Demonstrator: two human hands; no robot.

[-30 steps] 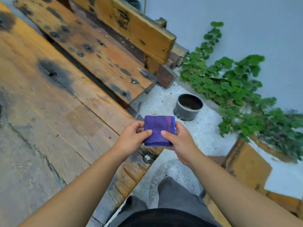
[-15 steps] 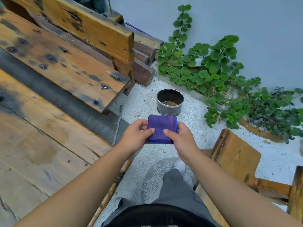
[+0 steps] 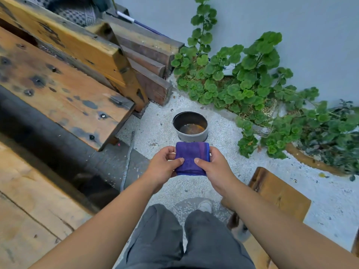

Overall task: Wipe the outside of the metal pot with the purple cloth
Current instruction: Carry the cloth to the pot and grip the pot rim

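Note:
A round metal pot (image 3: pixel 191 137) stands on the white gravel ahead of me, with brownish liquid in its bottom. In front of it I hold a folded purple cloth (image 3: pixel 191 156) between both hands. My left hand (image 3: pixel 164 166) pinches its left edge with the thumb on top. My right hand (image 3: pixel 214 167) pinches the right edge the same way. The cloth's far edge covers the pot's near base. Neither hand touches the pot.
A weathered wooden bench (image 3: pixel 58 84) with a backrest fills the left. Stacked timbers (image 3: pixel 151 61) lie behind it. Leafy green plants (image 3: pixel 242 80) grow along the grey wall on the right. A wooden stool (image 3: pixel 279 193) stands at my right. My legs and a shoe (image 3: pixel 205 205) show below.
My view has swung right and forward, so the pot now sits straight ahead and closer. Both hands keep holding the folded cloth in the same way.

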